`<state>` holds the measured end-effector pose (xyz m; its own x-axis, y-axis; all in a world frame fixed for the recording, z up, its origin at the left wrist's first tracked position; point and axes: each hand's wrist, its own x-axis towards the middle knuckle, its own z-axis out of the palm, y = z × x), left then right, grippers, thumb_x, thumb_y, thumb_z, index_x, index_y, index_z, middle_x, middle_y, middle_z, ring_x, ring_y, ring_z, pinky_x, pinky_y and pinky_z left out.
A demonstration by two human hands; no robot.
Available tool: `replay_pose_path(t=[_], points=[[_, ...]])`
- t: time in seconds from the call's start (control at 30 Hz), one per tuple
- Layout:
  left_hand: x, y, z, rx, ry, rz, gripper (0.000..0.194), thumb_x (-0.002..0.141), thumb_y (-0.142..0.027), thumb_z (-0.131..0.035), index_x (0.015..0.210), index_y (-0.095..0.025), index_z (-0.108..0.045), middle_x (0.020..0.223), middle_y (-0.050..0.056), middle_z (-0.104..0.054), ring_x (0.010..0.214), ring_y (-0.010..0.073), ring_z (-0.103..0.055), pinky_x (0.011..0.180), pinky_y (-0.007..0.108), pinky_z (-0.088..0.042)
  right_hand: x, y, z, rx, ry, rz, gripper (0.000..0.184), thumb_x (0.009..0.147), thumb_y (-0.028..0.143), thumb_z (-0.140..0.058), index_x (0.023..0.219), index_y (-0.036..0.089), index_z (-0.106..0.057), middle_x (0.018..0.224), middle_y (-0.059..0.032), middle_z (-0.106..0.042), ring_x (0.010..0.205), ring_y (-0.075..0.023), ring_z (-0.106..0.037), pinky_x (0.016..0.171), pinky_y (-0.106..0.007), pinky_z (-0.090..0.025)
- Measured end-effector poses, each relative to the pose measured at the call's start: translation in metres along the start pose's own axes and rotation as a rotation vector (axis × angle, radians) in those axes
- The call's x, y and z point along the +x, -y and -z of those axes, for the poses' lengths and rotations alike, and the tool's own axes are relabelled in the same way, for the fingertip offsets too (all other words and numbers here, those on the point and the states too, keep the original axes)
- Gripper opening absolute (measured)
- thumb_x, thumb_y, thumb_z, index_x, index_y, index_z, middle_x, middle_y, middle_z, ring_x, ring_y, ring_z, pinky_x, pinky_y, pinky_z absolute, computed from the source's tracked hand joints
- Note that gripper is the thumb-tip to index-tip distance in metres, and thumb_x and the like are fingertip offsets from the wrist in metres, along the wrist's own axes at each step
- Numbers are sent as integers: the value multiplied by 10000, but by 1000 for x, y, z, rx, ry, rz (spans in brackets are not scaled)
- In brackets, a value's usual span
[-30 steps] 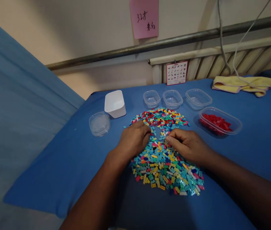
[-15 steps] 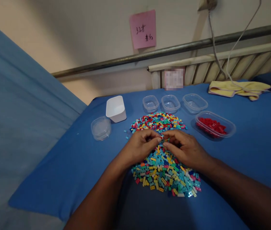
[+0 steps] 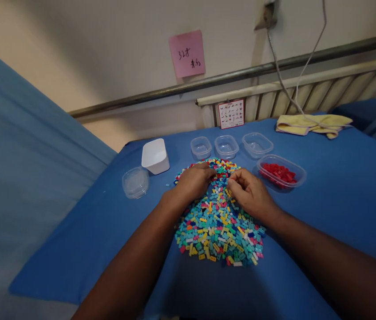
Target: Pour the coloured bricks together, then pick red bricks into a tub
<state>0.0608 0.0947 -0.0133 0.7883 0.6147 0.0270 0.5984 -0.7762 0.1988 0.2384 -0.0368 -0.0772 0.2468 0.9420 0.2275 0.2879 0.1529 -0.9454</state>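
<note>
A large heap of small toy building bricks (image 3: 214, 226) in many colours lies on the blue cloth before me. My left hand (image 3: 196, 180) rests over the far part of the heap, its fingers bent and close together, fingertips down among the bricks. Close to red bricks there, what those fingertips hold is hidden. Just to the right, my right hand (image 3: 249, 193) is closed in a pinch above the heap's right side. Anything between that thumb and finger is too small to make out. A clear tub (image 3: 301, 175) with red bricks in it stands beyond my right hand.
Three clear tubs (image 3: 201, 148) line the back, with a white box (image 3: 156, 164) and stacked clear lids or containers (image 3: 135, 183) at left. A yellow cloth (image 3: 312, 124) and a cable (image 3: 281, 75) are at back right. A printed card (image 3: 231, 114) leans at the radiator.
My hands were together over the middle of the heap and have parted. The left has reached to the far bricks; the right stays pinched. The view has shifted slightly.
</note>
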Motion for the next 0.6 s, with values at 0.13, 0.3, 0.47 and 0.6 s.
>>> replay_pose_path(t=[0.13, 0.3, 0.47, 0.6], points=[[9, -4, -5, 63, 21, 13, 285, 966, -187, -637, 1152, -259, -839, 1159, 117, -781, 1121, 289, -716, 967, 367, -556, 0, 4, 3, -29, 11, 25, 296, 1066, 455, -548, 860, 246, -582, 705, 22, -612, 628, -160, -544, 599, -298, -416], [8, -2, -10, 47, -25, -1, 277, 933, -113, -577, 1036, -206, -816, 1101, 121, -778, 1057, 287, -710, 935, 383, -543, 1, 4, 3, -34, 21, 20, 317, 1070, 475, -546, 868, 240, -613, 726, 11, -645, 639, -160, -551, 600, -302, -416], [-7, -6, -10, -467, -153, 149, 163, 878, -187, -631, 969, -190, -766, 947, 50, -756, 852, 196, -672, 787, 317, -528, 3, -2, -4, 20, 9, 6, 129, 1000, 366, -642, 979, 241, -669, 789, 20, -681, 675, -157, -604, 620, -294, -455], [-29, -21, -10, -1027, -132, 320, 217, 820, -324, -766, 979, -180, -732, 818, -6, -691, 654, 114, -579, 632, 253, -469, 3, -7, -7, 14, 37, 77, 142, 982, 331, -670, 1076, 243, -730, 887, -8, -755, 786, -185, -690, 728, -322, -533]])
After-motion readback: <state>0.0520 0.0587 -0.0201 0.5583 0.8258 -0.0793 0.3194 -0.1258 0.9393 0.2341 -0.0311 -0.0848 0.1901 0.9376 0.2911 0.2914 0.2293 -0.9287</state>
